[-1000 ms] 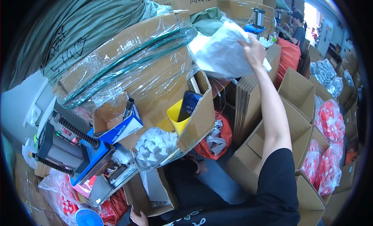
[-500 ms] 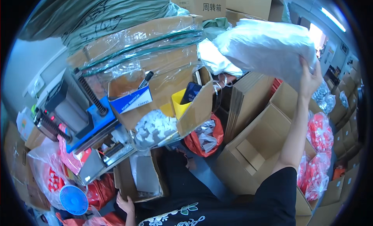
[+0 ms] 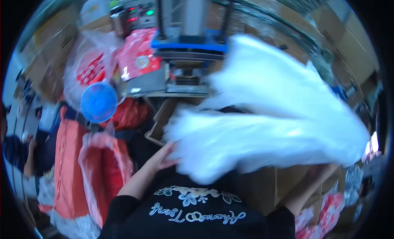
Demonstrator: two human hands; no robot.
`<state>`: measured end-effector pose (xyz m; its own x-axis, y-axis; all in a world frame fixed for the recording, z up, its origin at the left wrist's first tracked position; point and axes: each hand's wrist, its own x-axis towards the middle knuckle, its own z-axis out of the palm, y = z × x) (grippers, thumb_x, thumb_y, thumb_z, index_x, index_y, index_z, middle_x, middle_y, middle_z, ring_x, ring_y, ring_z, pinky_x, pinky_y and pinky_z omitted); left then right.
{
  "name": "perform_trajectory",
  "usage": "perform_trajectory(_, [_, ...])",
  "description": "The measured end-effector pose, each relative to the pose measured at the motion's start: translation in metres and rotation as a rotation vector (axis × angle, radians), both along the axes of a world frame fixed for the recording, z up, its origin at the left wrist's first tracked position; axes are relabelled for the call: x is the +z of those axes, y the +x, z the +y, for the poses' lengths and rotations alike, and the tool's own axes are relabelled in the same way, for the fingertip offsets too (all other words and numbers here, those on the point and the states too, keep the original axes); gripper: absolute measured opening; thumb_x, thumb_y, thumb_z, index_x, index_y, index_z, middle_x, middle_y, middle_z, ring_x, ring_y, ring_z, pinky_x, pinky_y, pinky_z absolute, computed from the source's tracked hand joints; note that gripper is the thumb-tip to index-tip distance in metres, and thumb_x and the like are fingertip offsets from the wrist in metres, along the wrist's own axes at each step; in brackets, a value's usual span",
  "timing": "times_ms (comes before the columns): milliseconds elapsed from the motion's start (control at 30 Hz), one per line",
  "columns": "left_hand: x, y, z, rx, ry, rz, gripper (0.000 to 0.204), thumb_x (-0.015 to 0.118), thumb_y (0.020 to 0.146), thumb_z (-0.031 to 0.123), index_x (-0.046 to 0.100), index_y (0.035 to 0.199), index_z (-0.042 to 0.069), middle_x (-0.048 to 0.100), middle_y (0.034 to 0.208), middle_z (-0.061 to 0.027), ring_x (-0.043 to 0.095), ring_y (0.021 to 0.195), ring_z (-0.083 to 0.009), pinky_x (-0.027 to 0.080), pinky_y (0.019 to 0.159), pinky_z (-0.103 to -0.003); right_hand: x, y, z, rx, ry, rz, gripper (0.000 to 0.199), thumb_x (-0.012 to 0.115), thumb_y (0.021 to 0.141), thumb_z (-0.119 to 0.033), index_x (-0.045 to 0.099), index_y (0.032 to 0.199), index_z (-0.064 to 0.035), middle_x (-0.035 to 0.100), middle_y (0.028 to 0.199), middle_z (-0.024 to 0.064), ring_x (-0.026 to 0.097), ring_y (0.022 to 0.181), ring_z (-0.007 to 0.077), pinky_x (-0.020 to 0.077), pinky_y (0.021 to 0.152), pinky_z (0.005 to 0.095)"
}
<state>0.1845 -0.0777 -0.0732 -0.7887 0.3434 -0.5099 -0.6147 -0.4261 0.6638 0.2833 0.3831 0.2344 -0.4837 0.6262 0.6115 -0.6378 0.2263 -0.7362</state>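
A large bundle of white translucent plastic film (image 3: 271, 136), blurred by motion, spreads in front of me and hides much of the middle and right. My right hand is hidden beneath its right end; only the right forearm (image 3: 314, 183) shows, and the bundle hangs from that side. My left hand (image 3: 166, 157) reaches the film's left edge, its fingertips partly covered and smeared. Whether they grip it, I cannot tell. Just beyond the left hand, an open cardboard box (image 3: 158, 126) shows partly from under the film.
A press machine with a blue plate (image 3: 186, 45) stands ahead. To its left lie a pink packet (image 3: 139, 54), a bag with red contents (image 3: 88, 70) and a small blue fan (image 3: 98, 102). Red-orange bags (image 3: 67, 169) stand at my left. Another person's arm (image 3: 30, 157) shows at far left.
My view has turned left, toward the press machine. The plastic bundle has come down from the upper right and spread out before me. My left hand has left the cardboard box's edge for the film.
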Motion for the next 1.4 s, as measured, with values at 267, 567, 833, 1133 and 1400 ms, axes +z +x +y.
perform_trajectory(267, [0.009, 0.004, -0.115, 0.38, 0.212, 0.04, 0.054, 0.065, 0.089, 0.039, 0.053, 0.129, 0.004, 0.06, 0.119, -0.0148, 0.06, 0.107, -0.0236, 0.049, 0.093, -0.041, -0.079, -0.113, -0.169, 0.964, 0.938, 0.068, 0.015, 0.067, 0.087, -0.017, 0.06, 0.099, -0.0129, 0.068, 0.111, 0.0106, 0.058, 0.116, 0.0279, 0.0274, 0.111, 0.0539])
perform_trajectory(567, [0.042, 0.071, -0.094, 0.592, 0.094, -0.213, 0.054, 0.068, 0.088, 0.034, 0.053, 0.128, 0.002, 0.061, 0.12, -0.017, 0.059, 0.111, -0.0341, 0.044, 0.1, -0.044, -0.184, -0.136, -0.202, 1.033, 1.562, -0.609, 0.043, 0.068, 0.08, -0.007, 0.061, 0.122, -0.0137, 0.046, 0.144, 0.0109, 0.032, 0.14, 0.0326, 0.0279, 0.113, 0.0478])
perform_trajectory(833, [0.035, 0.068, -0.096, 0.603, 0.403, -0.039, 0.07, 0.046, 0.094, 0.058, 0.039, 0.143, 0.008, 0.051, 0.137, -0.0148, 0.052, 0.121, -0.0344, 0.041, 0.103, -0.047, -0.214, -0.083, -0.313, 1.121, 1.514, -0.326, 0.071, 0.076, 0.076, -0.021, 0.046, 0.14, -0.0141, 0.045, 0.141, 0.0151, 0.038, 0.135, 0.0335, 0.03, 0.113, 0.0452])
perform_trajectory(1133, [0.015, 0.075, -0.106, 0.721, 0.281, -0.002, 0.079, 0.043, 0.091, 0.065, 0.038, 0.144, 0.008, 0.049, 0.14, -0.0156, 0.052, 0.122, -0.0334, 0.041, 0.104, -0.044, -0.233, -0.097, -0.306, 1.216, 1.447, -0.327, 0.075, 0.075, 0.069, -0.012, 0.046, 0.138, -0.0123, 0.045, 0.141, 0.0144, 0.041, 0.133, 0.0319, 0.0325, 0.112, 0.044])
perform_trajectory(1400, [0.015, 0.079, -0.108, 0.681, 0.419, 0.065, 0.077, 0.047, 0.091, 0.063, 0.041, 0.142, 0.007, 0.051, 0.138, -0.0137, 0.052, 0.122, -0.0324, 0.041, 0.104, -0.044, -0.236, -0.1, -0.315, 1.066, 1.341, -0.185, 0.055, 0.06, 0.072, 0.005, 0.058, 0.126, -0.0062, 0.061, 0.123, 0.0162, 0.058, 0.116, 0.0333, 0.0461, 0.1, 0.0389])
